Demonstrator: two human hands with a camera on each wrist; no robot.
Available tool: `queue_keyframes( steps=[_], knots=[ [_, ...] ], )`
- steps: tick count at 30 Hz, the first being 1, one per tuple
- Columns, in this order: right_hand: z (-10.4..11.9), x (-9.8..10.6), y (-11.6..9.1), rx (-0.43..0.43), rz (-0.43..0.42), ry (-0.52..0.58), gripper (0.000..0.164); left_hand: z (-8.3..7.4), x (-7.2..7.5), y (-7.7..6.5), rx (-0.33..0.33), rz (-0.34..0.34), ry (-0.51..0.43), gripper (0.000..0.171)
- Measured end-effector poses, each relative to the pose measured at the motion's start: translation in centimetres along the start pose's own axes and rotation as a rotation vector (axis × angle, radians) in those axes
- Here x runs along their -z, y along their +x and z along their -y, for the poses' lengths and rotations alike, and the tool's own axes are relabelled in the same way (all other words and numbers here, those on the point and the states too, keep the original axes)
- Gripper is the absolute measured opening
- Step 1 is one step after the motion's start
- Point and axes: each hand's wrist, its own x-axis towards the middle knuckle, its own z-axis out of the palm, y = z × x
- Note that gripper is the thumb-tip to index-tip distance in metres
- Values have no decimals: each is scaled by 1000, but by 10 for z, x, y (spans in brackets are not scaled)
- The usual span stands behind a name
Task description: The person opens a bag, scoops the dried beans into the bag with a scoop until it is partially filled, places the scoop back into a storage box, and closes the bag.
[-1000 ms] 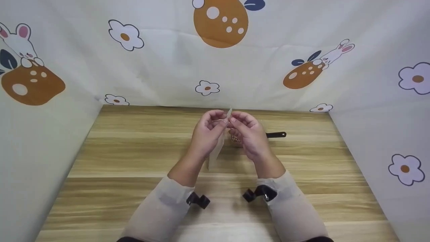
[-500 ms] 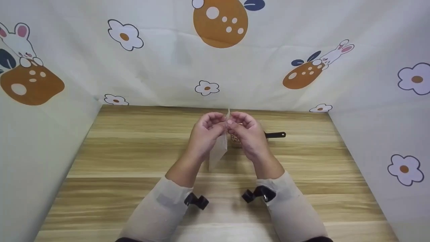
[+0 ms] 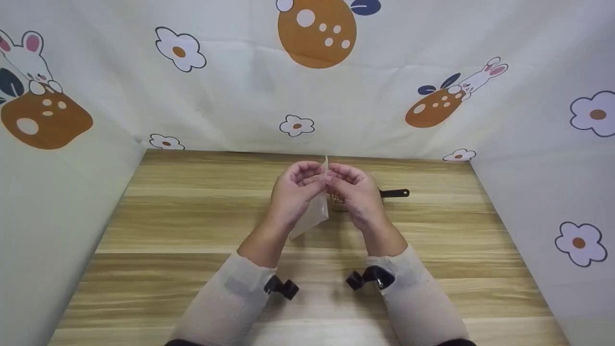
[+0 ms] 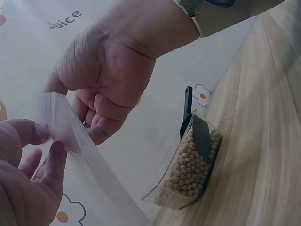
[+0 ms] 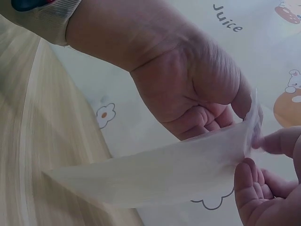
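Observation:
A translucent plastic bag [image 3: 314, 216] hangs between both hands at mid-table. Fingers and thumb of my left hand [image 3: 294, 192] pinch its top edge from the left. My right hand [image 3: 354, 194] pinches the same edge from the right, the fingertips of the two hands nearly meeting. In the right wrist view the bag [image 5: 160, 174] looks flat, with nothing visible inside. Behind the right hand, mostly hidden in the head view, stands a clear container of round beige beans [image 4: 188, 172]. A black scoop [image 4: 187, 106] stands in it, its handle sticking out past the rim.
The wood-grain table [image 3: 192, 211] is enclosed by printed cloth [image 3: 230, 96] at the back and sides. Dark wrist cameras [image 3: 283, 288] are strapped over the pale sleeves [image 3: 423, 298].
The bag has turned between the hands, so more of its broad face shows and its lower corner swings left. Both hands stay at nearly the same spot, still pinching the edge.

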Motion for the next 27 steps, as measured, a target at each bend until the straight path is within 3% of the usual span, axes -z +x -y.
queue_keyframes(
  steps=[17, 27],
  knots=[
    [0, 0, 0, 30, -53, -112, 28, 2, -1, -1, -33, -5, 95, 37],
    [-3, -2, 0, 42, -38, -105, 28, 4, -1, 0, 26, 10, 138, 35]
  ],
)
